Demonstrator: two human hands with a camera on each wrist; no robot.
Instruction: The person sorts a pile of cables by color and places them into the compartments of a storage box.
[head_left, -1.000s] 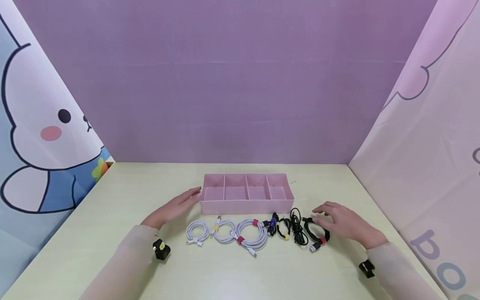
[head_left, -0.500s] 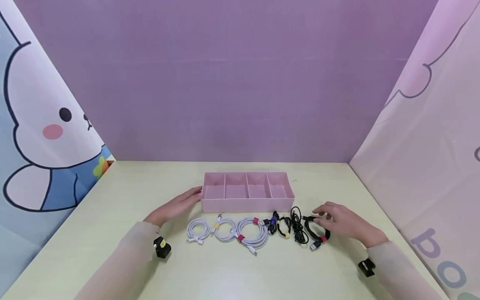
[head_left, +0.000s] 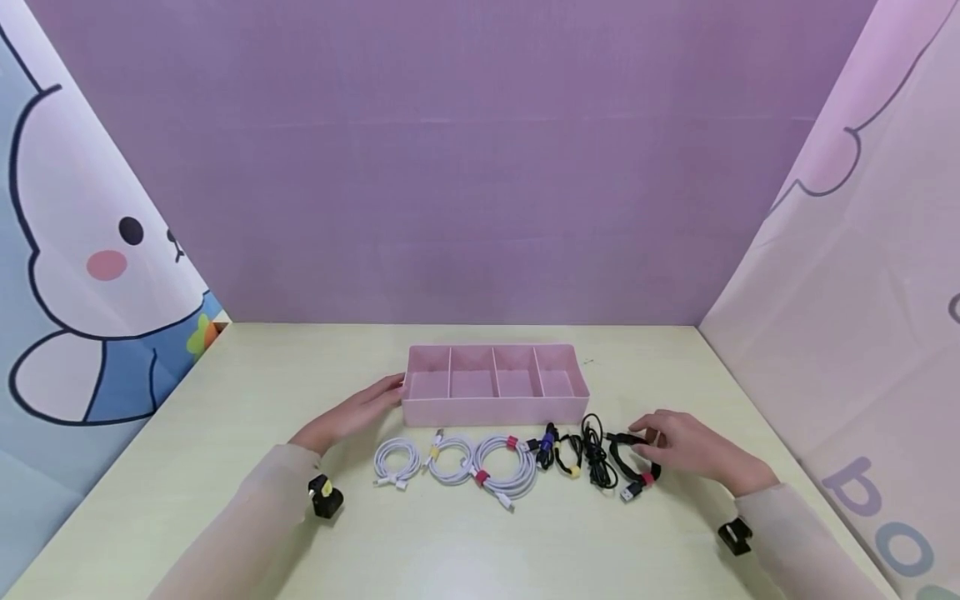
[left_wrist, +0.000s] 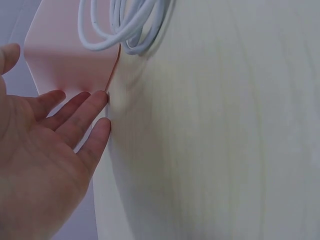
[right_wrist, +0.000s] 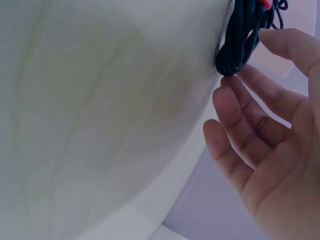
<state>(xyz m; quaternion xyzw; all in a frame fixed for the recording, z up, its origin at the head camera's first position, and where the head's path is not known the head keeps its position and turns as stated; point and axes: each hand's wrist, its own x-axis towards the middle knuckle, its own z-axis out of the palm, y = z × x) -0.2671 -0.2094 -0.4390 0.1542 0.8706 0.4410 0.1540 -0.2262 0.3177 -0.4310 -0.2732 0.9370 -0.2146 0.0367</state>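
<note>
A pink box [head_left: 495, 412] with several compartments stands at the table's middle. My left hand [head_left: 356, 413] has its fingers stretched out, fingertips at the box's left end wall [left_wrist: 75, 65]. At the right end of a row of coiled cables lies a black cable [head_left: 626, 467] with a red tie and a USB plug. My right hand [head_left: 686, 446] is over its far right part, fingers loosely bent. In the right wrist view the thumb and forefinger lie either side of the black coil [right_wrist: 240, 40], with a gap between them.
Left to right in front of the box lie a small white cable [head_left: 397, 483], a white cable with a yellow tie [head_left: 450, 481], a larger white cable with red ties [head_left: 525, 479], and several black cables [head_left: 597, 467]. Printed cloth walls [head_left: 480, 167] enclose the table [head_left: 450, 550].
My right hand has shifted slightly, its thumb and forefinger coming down closer around the black cable. The left hand has reached the box's end; the box and cables lie as before.
</note>
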